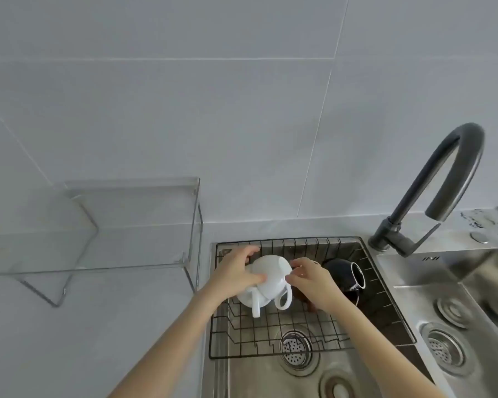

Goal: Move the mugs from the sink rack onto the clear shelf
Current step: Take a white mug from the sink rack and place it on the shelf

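Over the black wire sink rack [259,344], a white mug [270,272] is tipped on its side with its handle hanging down. My left hand [233,272] grips its left side and my right hand [311,280] holds its right side. A second white mug [249,300] lies just under it, handle pointing down toward me. A black mug [342,272] lies on its side in the rack, right of my right hand, mouth facing right. Something brown [311,307] shows beneath my right wrist. The clear shelf [98,268] stands on the counter to the left, bare.
A dark curved faucet [431,179] rises at the right behind the sink. The steel sink [414,285] has a second basin on the right, and drain strainers [295,350] show below the rack. A grey tiled wall is behind.
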